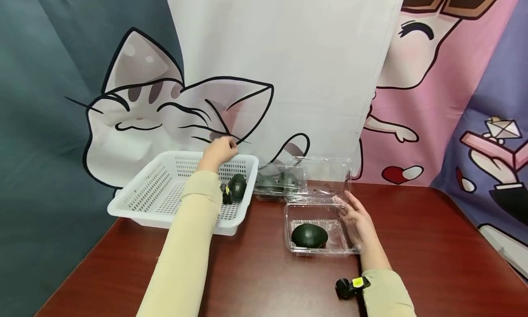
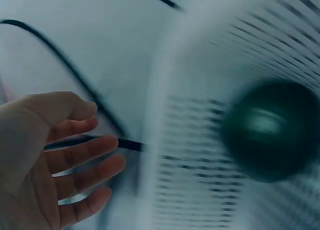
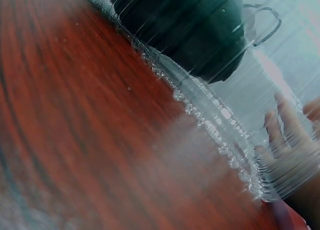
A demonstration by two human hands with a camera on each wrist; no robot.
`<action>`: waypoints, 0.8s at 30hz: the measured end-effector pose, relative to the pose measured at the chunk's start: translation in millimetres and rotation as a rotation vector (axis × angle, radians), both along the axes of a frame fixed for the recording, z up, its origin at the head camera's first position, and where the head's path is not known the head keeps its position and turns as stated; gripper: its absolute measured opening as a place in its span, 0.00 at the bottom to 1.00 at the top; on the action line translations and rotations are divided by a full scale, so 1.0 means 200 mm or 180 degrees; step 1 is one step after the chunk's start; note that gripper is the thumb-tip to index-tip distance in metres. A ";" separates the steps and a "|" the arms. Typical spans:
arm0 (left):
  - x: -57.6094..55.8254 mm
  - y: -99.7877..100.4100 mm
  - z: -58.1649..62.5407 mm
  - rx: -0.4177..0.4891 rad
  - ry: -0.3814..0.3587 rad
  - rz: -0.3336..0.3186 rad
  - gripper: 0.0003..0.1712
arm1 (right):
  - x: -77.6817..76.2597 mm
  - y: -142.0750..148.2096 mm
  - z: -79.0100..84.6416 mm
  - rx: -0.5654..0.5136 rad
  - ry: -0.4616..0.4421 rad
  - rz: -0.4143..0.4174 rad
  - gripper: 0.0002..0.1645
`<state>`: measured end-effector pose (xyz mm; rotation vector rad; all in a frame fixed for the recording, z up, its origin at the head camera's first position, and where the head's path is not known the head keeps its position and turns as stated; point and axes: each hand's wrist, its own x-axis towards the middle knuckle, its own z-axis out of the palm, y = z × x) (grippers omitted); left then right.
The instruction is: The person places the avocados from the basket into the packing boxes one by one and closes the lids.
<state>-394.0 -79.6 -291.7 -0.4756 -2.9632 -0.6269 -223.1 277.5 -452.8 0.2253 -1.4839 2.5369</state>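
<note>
My left hand (image 1: 219, 152) hovers over the far right part of a white slotted basket (image 1: 136, 211). In the left wrist view its fingers are loosely bent, with nothing between them. Below it, a dark green avocado (image 2: 272, 130) lies in the basket. My right hand (image 1: 360, 223) rests at the right side of an open clear plastic clamshell box (image 1: 319, 251), its fingers fairly straight against the wall. One dark green avocado (image 1: 309, 236) lies in the box's near left part. The right wrist view shows that hand's fingers through the blurred clear plastic.
Behind the box its clear lid (image 1: 319, 179) stands raised. A closed clear box (image 1: 270, 184) with dark green avocados stands beside the basket. The red-brown table (image 1: 416, 243) ends at a printed cloth backdrop (image 1: 288, 46).
</note>
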 end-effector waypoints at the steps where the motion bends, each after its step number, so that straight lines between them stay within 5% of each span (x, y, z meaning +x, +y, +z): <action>1: -0.02 -0.01 -0.06 -0.0030 -0.0060 0.0016 0.16 | 0.00 0.00 0.00 -0.0013 -0.0034 -0.0011 0.41; 4: -0.04 -0.03 -0.19 -0.0084 -0.0282 0.0053 0.16 | 0.00 -0.02 0.00 -0.0019 -0.0102 -0.0020 0.41; 8: -0.05 -0.04 -0.29 -0.0077 -0.0749 0.0045 0.28 | 0.00 -0.02 0.00 0.0039 -0.0106 0.0004 0.41; 14: -0.03 -0.02 -0.33 -0.0202 -0.1410 -0.0140 0.48 | 0.00 -0.01 0.00 0.0036 -0.0049 -0.0004 0.40; 24: -0.04 -0.03 -0.35 -0.0451 -0.1705 -0.0099 0.55 | 0.00 -0.01 0.02 0.0105 -0.0165 -0.0051 0.41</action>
